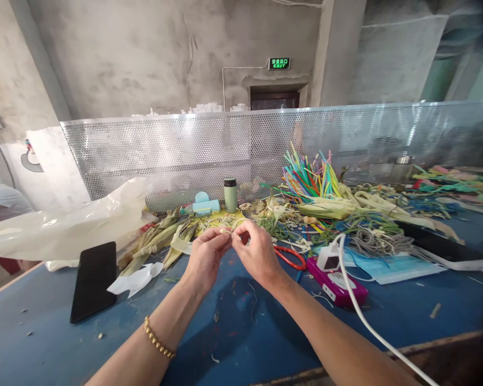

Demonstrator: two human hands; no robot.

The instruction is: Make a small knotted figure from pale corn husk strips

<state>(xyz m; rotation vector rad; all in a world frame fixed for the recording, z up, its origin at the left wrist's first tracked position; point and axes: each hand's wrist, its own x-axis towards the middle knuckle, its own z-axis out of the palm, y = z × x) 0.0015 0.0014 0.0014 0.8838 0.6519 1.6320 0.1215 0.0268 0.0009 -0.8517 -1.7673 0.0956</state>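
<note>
My left hand [206,258] and my right hand [258,256] meet above the blue table, fingertips pinched close together. A pale husk strip [180,242] sticks out to the left from my left hand. Between the fingertips shows a small pale piece [225,231], apparently part of that strip, though the fingers cover most of it. My right thumb and forefinger close on the same spot; what exactly they grip is too small to make out. Behind the hands lie dried corn husks [155,241] and tangled green and cream fibres [279,214].
A black phone [93,281] and white paper scrap [136,280] lie left. Right are a purple power strip [338,284] with white cable, red-handled scissors [292,258], a blue mask [400,268] and coloured stems [312,177]. A green bottle [230,195] stands before the perforated metal screen [165,155].
</note>
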